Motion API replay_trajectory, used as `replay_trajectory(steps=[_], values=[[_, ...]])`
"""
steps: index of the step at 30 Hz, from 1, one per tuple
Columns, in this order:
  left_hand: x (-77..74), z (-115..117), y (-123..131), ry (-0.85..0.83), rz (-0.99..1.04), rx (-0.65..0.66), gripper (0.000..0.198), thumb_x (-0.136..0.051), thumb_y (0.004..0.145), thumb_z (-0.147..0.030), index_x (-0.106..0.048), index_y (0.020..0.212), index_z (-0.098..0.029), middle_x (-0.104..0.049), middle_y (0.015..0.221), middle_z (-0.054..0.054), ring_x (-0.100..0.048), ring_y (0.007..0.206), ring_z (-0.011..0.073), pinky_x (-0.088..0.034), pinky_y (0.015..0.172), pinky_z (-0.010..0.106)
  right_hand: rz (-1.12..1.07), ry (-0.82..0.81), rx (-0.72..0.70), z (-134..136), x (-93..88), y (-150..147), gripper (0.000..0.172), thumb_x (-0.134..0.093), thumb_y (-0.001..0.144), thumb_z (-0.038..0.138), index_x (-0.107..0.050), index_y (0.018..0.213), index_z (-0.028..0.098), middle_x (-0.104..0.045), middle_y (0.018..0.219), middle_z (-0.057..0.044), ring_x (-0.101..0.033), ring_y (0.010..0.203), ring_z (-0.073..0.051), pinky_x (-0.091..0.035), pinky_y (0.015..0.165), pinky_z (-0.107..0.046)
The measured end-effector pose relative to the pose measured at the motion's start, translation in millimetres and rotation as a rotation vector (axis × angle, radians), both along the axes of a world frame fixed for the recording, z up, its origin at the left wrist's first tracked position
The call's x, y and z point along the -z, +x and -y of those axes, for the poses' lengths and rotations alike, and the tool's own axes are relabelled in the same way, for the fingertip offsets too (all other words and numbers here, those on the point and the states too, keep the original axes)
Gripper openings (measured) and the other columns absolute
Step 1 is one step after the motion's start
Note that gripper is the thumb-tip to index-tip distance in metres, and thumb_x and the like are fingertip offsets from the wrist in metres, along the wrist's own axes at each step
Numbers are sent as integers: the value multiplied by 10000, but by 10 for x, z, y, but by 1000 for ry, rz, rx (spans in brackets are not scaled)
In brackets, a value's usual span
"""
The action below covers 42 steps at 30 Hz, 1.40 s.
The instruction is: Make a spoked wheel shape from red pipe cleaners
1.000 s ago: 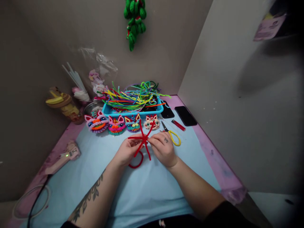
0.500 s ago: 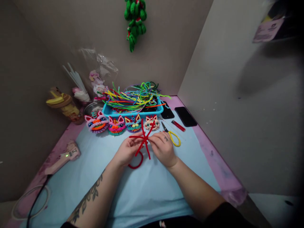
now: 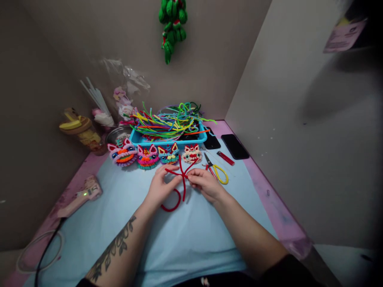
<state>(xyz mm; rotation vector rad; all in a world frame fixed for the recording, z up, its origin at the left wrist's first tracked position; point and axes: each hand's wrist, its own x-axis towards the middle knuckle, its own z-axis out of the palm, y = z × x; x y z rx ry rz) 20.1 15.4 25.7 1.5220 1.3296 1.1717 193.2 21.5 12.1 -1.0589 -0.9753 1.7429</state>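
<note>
A white cable loop (image 3: 62, 240) and a black cord (image 3: 44, 252) lie far to the left of the blue tray (image 3: 169, 142), toward the viewer. A pink glue gun (image 3: 82, 197) with a lit green dot rests left of the tray and nearer the viewer than it. A yellow-brown cup (image 3: 82, 130) stands well to the tray's left, then a bunch of white sticks (image 3: 96, 96), and a metal bowl (image 3: 112, 134) just beside the tray's left end.

Four colourful animal heads (image 3: 147, 156) sit in a row along the tray's front. The tray itself is heaped with fuzzy stems (image 3: 167, 121) in many colours, some overhanging its edges.

The left hand (image 3: 160, 185) is in front of the tray, its thumb reaching the middle of the red star (image 3: 183, 175) and its forefinger stretched out above; whether these two pinch it I can't tell, and the other fingers are mostly hidden. A red ring (image 3: 178, 202) shows below that hand, farther from the tray. The star, made of crossed stems, is in front of the tray, between both hands. The right hand (image 3: 205, 184), also in front of the tray, pinches the star near its centre with thumb and forefinger.

Yellow-handled scissors (image 3: 213, 166) lie off the tray's front right corner, a red lighter (image 3: 226, 158) beside them. One dark phone (image 3: 212, 140) is just right of the tray, another (image 3: 235, 146) farther right.
</note>
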Motion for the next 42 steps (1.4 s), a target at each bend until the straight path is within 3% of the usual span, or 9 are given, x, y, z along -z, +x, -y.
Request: replay_trajectory(steps=[3, 8, 14, 19, 28, 38, 42], values=[[7, -4, 4, -128, 26, 85, 215, -716, 672, -360, -699, 752, -161, -690, 803, 67, -608, 823, 219, -429, 826, 320, 40, 13, -25, 10, 21, -15, 233, -736, 589, 327, -616, 679, 149, -531, 535, 45, -416, 483, -65, -309, 506, -218], [49, -4, -6, -203, 62, 107, 227, -708, 680, -373, -693, 726, -151, -678, 722, 45, -588, 714, 186, -426, 702, 274, 165, 144, -55, 31, 30, -25, 234, -706, 658, 356, -619, 713, 146, -556, 593, 31, -456, 545, -83, -339, 546, -227], [62, 26, 18, -404, 268, 131, 264, -735, 638, -369, -675, 665, -113, -594, 556, 1, -448, 508, 95, -328, 530, 226, 336, 282, -85, 42, 89, -28, 202, -659, 712, 350, -636, 738, 151, -602, 661, 6, -474, 568, -99, -365, 569, -242], [25, 29, 33, -493, 378, 130, 288, -762, 592, -358, -670, 652, -92, -546, 505, -14, -382, 487, 70, -278, 507, 218, 308, 316, -94, 29, 127, -26, 192, -656, 705, 340, -637, 743, 152, -604, 675, 2, -476, 580, -104, -369, 584, -246], [-32, -2, -37, -581, 454, 79, 279, -783, 542, -335, -636, 608, -107, -561, 503, -9, -424, 477, 76, -290, 496, 215, 269, 349, -113, 45, 51, -34, 74, -626, 699, 239, -628, 706, 165, -592, 673, 11, -484, 625, -111, -360, 594, -237], [-7, -10, -50, -617, 522, 56, 290, -790, 534, -328, -599, 572, -114, -543, 474, -19, -397, 439, 58, -258, 457, 202, 176, 215, -166, 24, 89, -7, 255, -723, 646, 370, -639, 764, 160, -573, 645, 23, -431, 540, -85, -316, 550, -233], [-15, -21, -70, -625, 519, 55, 294, -793, 529, -325, -592, 565, -114, -536, 466, -21, -388, 427, 55, -252, 444, 201, 177, 216, -139, 22, 77, -23, 248, -740, 623, 360, -631, 715, 156, -564, 616, 27, -434, 539, -85, -316, 554, -235]])
